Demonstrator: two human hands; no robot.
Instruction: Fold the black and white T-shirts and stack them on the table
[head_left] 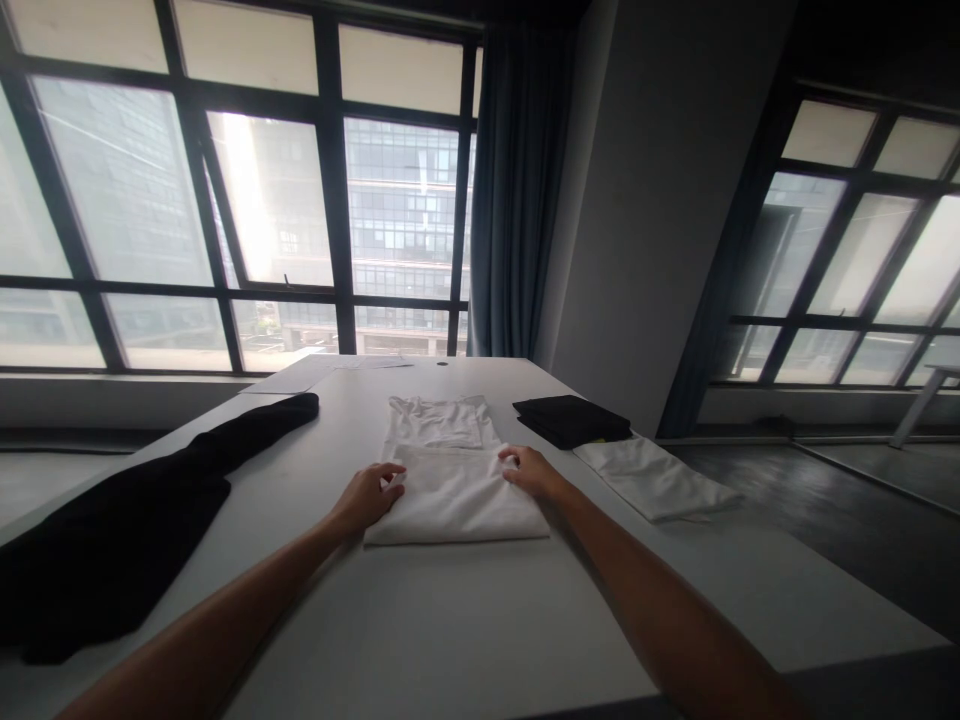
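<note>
Folding looks partway done: left hand (369, 494) and right hand (529, 470) pinch the half-folded white cotton garment (450, 480), upper part still unfolded.

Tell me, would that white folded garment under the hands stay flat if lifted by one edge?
Probably not: the white garment looks like thin, soft cloth, so it would likely droop and unfold. It seems light, and might slide easily on the smooth table.

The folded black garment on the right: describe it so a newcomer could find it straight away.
Start at the long white table below the windows. On its right edge, past the right hand, lies the folded black garment, a small neat square. It overlaps the far end of a flat white cloth; the other black garment, on the left, is large and unfolded.
</note>
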